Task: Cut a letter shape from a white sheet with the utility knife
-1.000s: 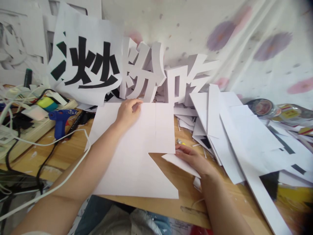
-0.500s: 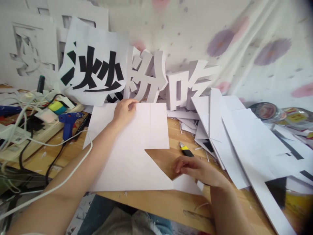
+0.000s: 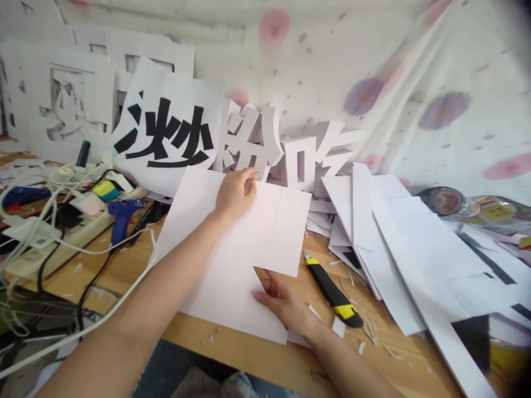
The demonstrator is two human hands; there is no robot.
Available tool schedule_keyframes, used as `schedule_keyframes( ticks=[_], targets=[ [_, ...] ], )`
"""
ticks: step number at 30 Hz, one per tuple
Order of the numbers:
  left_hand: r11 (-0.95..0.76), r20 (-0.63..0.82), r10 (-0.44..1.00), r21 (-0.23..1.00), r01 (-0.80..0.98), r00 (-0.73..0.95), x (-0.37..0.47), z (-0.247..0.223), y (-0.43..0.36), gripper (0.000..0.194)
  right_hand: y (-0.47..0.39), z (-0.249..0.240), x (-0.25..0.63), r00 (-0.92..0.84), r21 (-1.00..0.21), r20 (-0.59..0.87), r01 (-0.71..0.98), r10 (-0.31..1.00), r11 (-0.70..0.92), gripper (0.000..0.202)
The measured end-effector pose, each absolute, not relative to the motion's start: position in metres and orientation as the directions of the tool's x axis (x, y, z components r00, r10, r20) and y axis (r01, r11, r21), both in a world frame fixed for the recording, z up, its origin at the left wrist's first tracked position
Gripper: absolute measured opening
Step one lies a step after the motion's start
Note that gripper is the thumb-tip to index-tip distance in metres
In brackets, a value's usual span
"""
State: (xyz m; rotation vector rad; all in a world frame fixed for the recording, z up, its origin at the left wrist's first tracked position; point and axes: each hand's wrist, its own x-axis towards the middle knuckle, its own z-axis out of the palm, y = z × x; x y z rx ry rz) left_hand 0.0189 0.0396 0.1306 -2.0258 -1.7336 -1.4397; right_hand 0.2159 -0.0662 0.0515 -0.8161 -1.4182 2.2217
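A large white board (image 3: pixel 219 265) with a notch cut into its right side lies at a slant on the wooden table. Near its far edge, my left hand (image 3: pixel 236 193) has its fingers curled closed on it. My right hand (image 3: pixel 286 307) is at the notch, thumb over the cut edge and fingers partly hidden, closed on the board. A thin line runs across the board's right part. Just right of the board lies a black and yellow utility knife (image 3: pixel 332 290), held by neither hand.
White three-dimensional characters (image 3: pixel 301 163) and a sheet with black characters (image 3: pixel 166 135) stand behind. At left are a blue glue gun (image 3: pixel 122 218), a power strip (image 3: pixel 78 237) and tangled cables. White board offcuts (image 3: pixel 398 243) pile up at right, near tape rolls (image 3: pixel 446 202).
The board has turned clockwise, its far right corner swinging toward me. My right hand has moved left to the notch, uncovering the whole knife. The camera view has shifted a little.
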Motion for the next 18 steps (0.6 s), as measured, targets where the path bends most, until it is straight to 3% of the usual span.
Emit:
schedule_keyframes(
  ticks=[5,9,11,13,14,16,18],
  targets=[
    [-0.445,0.763,0.636,0.488,0.751,-0.119,0.034,0.127,0.004,0.029,-0.059,0.057,0.225,-0.631,-0.927,-0.243,-0.073,0.737,-0.367,0.047],
    [-0.488,0.661,0.742,0.644,0.589,-0.108,0.041,0.094,-0.062,0.023,-0.05,0.067,0.232,-0.488,-0.931,-0.159,-0.216,0.858,-0.295,0.065],
    [-0.405,0.51,0.845,0.806,0.432,-0.159,0.042,0.072,-0.086,0.016,-0.045,0.07,0.234,-0.419,-0.931,-0.109,-0.275,0.901,-0.241,0.074],
    [-0.166,0.211,0.929,0.972,0.169,-0.305,0.044,0.056,-0.093,0.013,-0.044,0.071,0.233,-0.361,-0.931,-0.043,-0.323,0.931,-0.168,0.075],
    [-0.051,0.046,0.939,0.999,-0.004,-0.341,0.045,0.053,-0.091,0.016,-0.044,0.069,0.231,-0.338,-0.933,-0.013,-0.335,0.941,-0.133,0.073],
    [0.093,-0.183,0.956,0.929,-0.359,-0.227,0.05,0.053,-0.08,0.029,-0.045,0.064,0.227,-0.326,-0.939,0.025,-0.331,0.945,-0.089,0.066],
    [0.197,-0.261,0.965,0.763,-0.615,-0.015,0.055,0.059,-0.065,0.039,-0.046,0.059,0.225,-0.367,-0.951,0.055,-0.303,0.929,-0.064,0.06]
  ],
)
